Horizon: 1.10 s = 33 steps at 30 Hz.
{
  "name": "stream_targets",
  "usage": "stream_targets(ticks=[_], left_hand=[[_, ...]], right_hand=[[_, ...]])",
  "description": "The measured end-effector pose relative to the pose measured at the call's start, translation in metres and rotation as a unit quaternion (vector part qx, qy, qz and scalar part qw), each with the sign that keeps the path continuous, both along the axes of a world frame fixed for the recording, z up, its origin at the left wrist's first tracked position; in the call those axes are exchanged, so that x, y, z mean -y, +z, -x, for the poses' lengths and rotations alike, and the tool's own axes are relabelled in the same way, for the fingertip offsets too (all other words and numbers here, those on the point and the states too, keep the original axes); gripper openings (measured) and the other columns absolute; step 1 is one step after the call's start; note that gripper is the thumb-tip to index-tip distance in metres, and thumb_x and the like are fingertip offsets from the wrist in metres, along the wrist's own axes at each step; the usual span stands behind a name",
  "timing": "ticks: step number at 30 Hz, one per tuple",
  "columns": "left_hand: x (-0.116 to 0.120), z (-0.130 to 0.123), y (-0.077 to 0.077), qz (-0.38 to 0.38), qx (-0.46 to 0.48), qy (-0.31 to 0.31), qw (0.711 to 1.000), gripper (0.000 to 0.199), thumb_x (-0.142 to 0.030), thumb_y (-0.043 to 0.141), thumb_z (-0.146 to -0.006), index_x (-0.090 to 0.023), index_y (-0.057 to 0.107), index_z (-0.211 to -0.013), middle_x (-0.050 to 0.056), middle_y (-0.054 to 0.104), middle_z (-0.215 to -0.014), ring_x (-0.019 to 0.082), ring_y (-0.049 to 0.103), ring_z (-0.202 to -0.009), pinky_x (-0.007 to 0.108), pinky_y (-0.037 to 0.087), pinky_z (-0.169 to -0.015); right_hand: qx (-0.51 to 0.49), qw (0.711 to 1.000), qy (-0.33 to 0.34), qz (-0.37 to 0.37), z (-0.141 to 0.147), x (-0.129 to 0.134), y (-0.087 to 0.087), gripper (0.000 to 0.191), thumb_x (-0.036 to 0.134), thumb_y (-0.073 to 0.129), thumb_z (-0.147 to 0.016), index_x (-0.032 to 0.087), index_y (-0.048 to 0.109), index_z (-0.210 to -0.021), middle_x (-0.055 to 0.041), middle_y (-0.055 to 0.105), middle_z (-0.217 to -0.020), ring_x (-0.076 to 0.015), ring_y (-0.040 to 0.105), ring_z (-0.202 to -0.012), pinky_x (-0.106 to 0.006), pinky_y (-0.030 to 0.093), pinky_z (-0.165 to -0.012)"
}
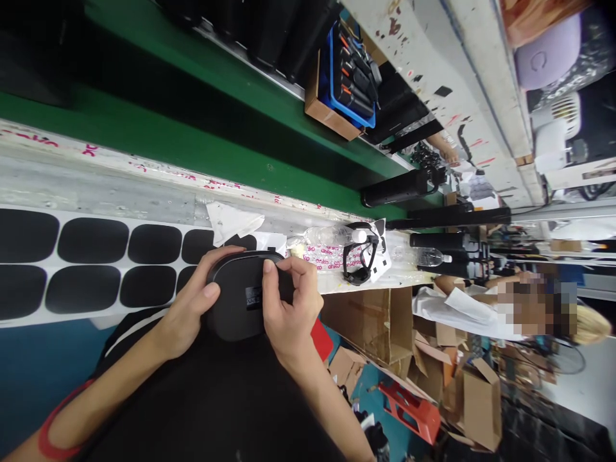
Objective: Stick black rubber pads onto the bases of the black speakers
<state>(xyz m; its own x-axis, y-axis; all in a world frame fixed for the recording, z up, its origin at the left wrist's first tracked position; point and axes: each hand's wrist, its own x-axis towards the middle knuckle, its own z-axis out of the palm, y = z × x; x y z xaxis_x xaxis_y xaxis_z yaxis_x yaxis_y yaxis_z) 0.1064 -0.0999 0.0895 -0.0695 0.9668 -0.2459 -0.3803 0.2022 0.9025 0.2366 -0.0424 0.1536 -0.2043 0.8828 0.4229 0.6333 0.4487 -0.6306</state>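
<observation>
Both my hands are on a black rounded device [235, 308] with a small dark label on its face, in front of my body. My left hand [192, 305] wraps round its left edge, the thumb on the face. At the right edge, my right hand [291, 298] pinches with thumb and fingers; a black rounded piece shows between them. A white sheet with rows of black rounded-square pads [148, 244] lies to the left, its right end hidden behind my left hand.
Beyond the ledge runs a green conveyor [269, 170] with a black cylinder [397, 188] and a blue basket [353, 115]. A clear bottle [330, 236] and black glasses [360, 260] lie on the ledge. Cardboard boxes [366, 314] and a person in white [457, 311] are at right.
</observation>
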Motion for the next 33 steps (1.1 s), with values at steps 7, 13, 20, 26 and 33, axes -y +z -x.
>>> stream_targets(ticks=[7, 13, 20, 26, 33], left_hand=[[0.001, 0.008, 0.005, 0.013, -0.037, -0.002, 0.999, 0.045, -0.052, 0.049, -0.091, -0.033, 0.052, -0.132, -0.001, 0.052, -0.139, 0.027, 0.046, -0.129, 0.036, 0.031, -0.114], [0.0, 0.017, 0.009, 0.006, 0.004, -0.087, 0.996, 0.086, -0.067, 0.07, -0.069, -0.036, 0.038, -0.143, 0.001, 0.044, -0.147, 0.033, 0.044, -0.133, 0.041, 0.036, -0.116], [-0.005, 0.021, 0.0, -0.039, -0.029, -0.084, 0.995, 0.078, -0.05, 0.072, -0.073, -0.037, 0.039, -0.142, 0.001, 0.046, -0.145, 0.028, 0.047, -0.131, 0.034, 0.043, -0.11], [-0.006, 0.02, -0.006, -0.05, -0.058, -0.065, 0.995, 0.079, -0.053, 0.071, -0.074, -0.033, 0.039, -0.144, 0.005, 0.047, -0.145, 0.032, 0.045, -0.132, 0.042, 0.039, -0.113], [-0.007, 0.021, -0.008, -0.065, -0.076, -0.055, 0.993, 0.078, -0.053, 0.07, -0.076, -0.034, 0.038, -0.144, 0.0, 0.046, -0.145, 0.025, 0.047, -0.13, 0.027, 0.043, -0.106]], right_hand=[[0.065, 0.993, 0.011, 0.094, 0.0, -0.004, 0.013, 0.011, 0.028, 0.056, -0.095, 0.021, 0.049, -0.097, 0.0016, 0.064, -0.08, -0.0117, 0.065, -0.065, -0.022, 0.048, -0.057], [0.103, 0.972, 0.022, 0.21, -0.002, -0.007, 0.027, 0.022, 0.038, 0.058, -0.093, 0.022, 0.046, -0.103, 0.0003, 0.064, -0.086, -0.0179, 0.069, -0.074, -0.028, 0.051, -0.065], [0.131, 0.938, 0.105, 0.302, -0.015, -0.007, 0.047, 0.05, 0.042, 0.068, -0.087, 0.025, 0.039, -0.124, -0.0037, 0.066, -0.114, -0.0232, 0.071, -0.096, -0.035, 0.057, -0.078], [0.197, 0.935, 0.132, 0.262, -0.012, 0.007, 0.058, 0.063, 0.035, 0.065, -0.092, 0.02, 0.027, -0.14, -0.0136, 0.055, -0.134, -0.0276, 0.06, -0.121, -0.042, 0.058, -0.094], [0.246, 0.931, 0.113, 0.245, -0.003, 0.011, 0.062, 0.054, 0.024, 0.067, -0.089, 0.016, 0.039, -0.135, -0.0136, 0.059, -0.114, -0.0314, 0.062, -0.105, -0.053, 0.061, -0.088]])
